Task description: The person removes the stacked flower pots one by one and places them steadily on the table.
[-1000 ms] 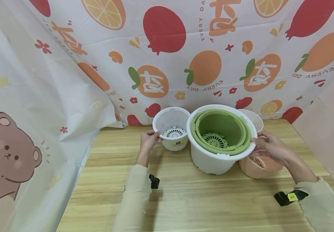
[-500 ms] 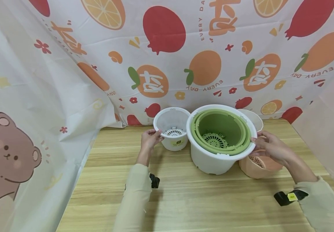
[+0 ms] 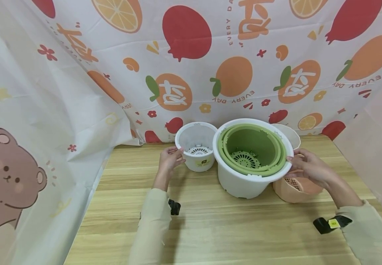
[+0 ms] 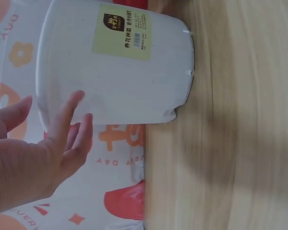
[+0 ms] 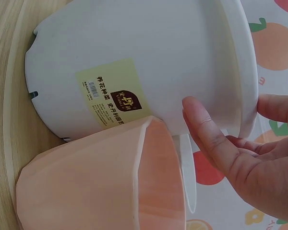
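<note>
A small white flowerpot point(image 3: 194, 164) with a slotted bottom stands upright against the back cloth. My left hand point(image 3: 169, 160) is at its left side, fingers loosely bent; in the left wrist view thumb and fingers look apart from the wall. To the right stands a large white flowerpot point(image 3: 238, 184), with green flowerpots point(image 3: 255, 141) nested inside it. My right hand point(image 3: 311, 168) holds its right rim, thumb on the lip and fingers below along the outer wall. A peach flowerpot point(image 5: 81, 187) sits beside it, partly hidden by that hand.
Behind the right hand, a pale round container point(image 3: 293, 137) is mostly hidden by the large pot. A fruit-print cloth point(image 3: 191, 88) hangs along the back edge of the wooden table point(image 3: 224, 232). Another cloth point(image 3: 78, 110) with a printed bear hangs at the left.
My left hand has drawn slightly left, away from the small white flowerpot's rim. The right hand and the large flowerpot keep their places.
</note>
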`<state>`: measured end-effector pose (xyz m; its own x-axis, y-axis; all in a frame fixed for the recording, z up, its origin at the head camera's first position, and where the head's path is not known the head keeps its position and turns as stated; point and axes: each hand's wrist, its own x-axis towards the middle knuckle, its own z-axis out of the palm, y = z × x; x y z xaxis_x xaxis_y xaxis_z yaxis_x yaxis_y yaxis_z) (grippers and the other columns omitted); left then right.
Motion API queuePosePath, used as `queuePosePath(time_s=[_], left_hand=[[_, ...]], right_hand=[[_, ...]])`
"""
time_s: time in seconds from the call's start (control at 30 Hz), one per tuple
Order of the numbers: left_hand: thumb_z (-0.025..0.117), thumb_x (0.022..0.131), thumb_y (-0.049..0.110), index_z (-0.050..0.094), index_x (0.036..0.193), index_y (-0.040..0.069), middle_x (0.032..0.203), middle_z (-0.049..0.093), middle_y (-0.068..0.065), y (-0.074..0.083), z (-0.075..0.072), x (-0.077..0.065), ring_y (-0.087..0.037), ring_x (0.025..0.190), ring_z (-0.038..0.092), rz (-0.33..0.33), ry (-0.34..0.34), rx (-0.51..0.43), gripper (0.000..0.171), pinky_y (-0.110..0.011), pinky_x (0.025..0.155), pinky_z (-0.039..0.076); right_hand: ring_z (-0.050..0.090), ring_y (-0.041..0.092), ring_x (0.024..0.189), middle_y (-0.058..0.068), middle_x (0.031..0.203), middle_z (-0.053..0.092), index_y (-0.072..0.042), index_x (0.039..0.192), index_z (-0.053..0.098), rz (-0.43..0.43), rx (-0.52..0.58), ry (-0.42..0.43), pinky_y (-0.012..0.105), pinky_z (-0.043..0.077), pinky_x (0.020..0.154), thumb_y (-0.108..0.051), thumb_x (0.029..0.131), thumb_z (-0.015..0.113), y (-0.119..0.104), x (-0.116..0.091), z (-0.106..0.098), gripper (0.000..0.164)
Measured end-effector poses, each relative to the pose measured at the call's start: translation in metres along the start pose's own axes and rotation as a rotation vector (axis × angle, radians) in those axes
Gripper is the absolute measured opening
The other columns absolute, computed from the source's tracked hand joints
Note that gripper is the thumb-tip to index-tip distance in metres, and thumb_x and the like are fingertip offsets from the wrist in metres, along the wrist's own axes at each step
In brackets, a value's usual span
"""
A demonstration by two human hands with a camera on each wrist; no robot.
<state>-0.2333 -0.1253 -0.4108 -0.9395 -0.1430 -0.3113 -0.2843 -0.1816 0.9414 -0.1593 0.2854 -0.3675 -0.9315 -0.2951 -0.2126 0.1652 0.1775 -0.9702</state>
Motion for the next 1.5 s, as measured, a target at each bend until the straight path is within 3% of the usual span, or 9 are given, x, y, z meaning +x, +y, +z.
queuePosePath(time_s=[0.37, 0.53, 0.73, 0.9, 1.13, 1.3, 1.5], left_hand=[[0.055, 0.090, 0.006, 0.036, 0.127, -0.010, 0.113, 0.042, -0.019, 0.013, -0.001, -0.010, -0.034, 0.107, 0.046, 0.036, -0.007, 0.105, 0.044, -0.041, 0.090, 0.047], [0.056, 0.090, 0.007, 0.035, 0.127, -0.009, 0.116, 0.041, -0.020, 0.018, -0.003, -0.016, -0.034, 0.107, 0.045, 0.033, 0.001, 0.105, 0.045, -0.038, 0.086, 0.050], [0.057, 0.090, 0.009, 0.036, 0.126, -0.008, 0.114, 0.042, -0.018, 0.022, -0.005, -0.020, -0.028, 0.100, 0.046, 0.043, 0.019, 0.119, 0.045, -0.029, 0.076, 0.055], [0.056, 0.091, 0.009, 0.035, 0.126, -0.007, 0.113, 0.042, -0.017, 0.025, -0.005, -0.024, -0.027, 0.099, 0.047, 0.060, 0.019, 0.124, 0.044, -0.031, 0.078, 0.054], [0.054, 0.092, 0.012, 0.034, 0.128, -0.005, 0.118, 0.042, -0.019, 0.029, -0.004, -0.031, -0.034, 0.108, 0.045, 0.066, -0.006, 0.174, 0.045, -0.034, 0.083, 0.053], [0.055, 0.092, 0.014, 0.034, 0.130, -0.004, 0.120, 0.043, -0.021, 0.033, -0.001, -0.036, -0.033, 0.106, 0.046, 0.088, -0.024, 0.242, 0.047, -0.038, 0.084, 0.052], [0.053, 0.092, 0.012, 0.032, 0.133, -0.003, 0.121, 0.043, -0.021, 0.037, 0.004, -0.041, -0.035, 0.108, 0.046, 0.098, -0.083, 0.261, 0.048, -0.042, 0.087, 0.050]], right_hand=[[0.064, 0.025, 0.081, 0.011, 0.091, 0.061, 0.011, 0.118, 0.024, -0.021, 0.015, -0.015, 0.044, 0.054, 0.075, -0.016, 0.097, 0.045, 0.002, 0.001, -0.001, 0.041], [0.064, 0.025, 0.081, 0.010, 0.091, 0.062, 0.011, 0.118, 0.025, -0.019, 0.019, -0.012, 0.048, 0.051, 0.077, -0.016, 0.097, 0.046, 0.002, 0.001, -0.001, 0.040], [0.064, 0.025, 0.081, 0.010, 0.091, 0.061, 0.011, 0.119, 0.024, -0.015, 0.017, -0.012, 0.044, 0.054, 0.075, -0.016, 0.097, 0.046, 0.001, 0.001, 0.000, 0.041], [0.064, 0.025, 0.081, 0.011, 0.091, 0.061, 0.012, 0.119, 0.023, -0.013, 0.012, -0.010, 0.046, 0.053, 0.076, -0.016, 0.097, 0.045, 0.001, 0.000, 0.000, 0.042], [0.064, 0.025, 0.081, 0.011, 0.091, 0.062, 0.013, 0.121, 0.022, -0.014, 0.007, -0.014, 0.043, 0.054, 0.075, -0.016, 0.097, 0.044, 0.001, 0.000, 0.000, 0.043], [0.065, 0.025, 0.081, 0.011, 0.091, 0.062, 0.013, 0.122, 0.022, -0.013, -0.001, -0.011, 0.043, 0.054, 0.076, -0.016, 0.098, 0.044, 0.001, 0.000, 0.000, 0.044], [0.065, 0.025, 0.081, 0.011, 0.091, 0.061, 0.013, 0.121, 0.022, -0.015, -0.005, -0.008, 0.047, 0.052, 0.077, -0.016, 0.098, 0.044, 0.001, 0.000, 0.000, 0.043]])
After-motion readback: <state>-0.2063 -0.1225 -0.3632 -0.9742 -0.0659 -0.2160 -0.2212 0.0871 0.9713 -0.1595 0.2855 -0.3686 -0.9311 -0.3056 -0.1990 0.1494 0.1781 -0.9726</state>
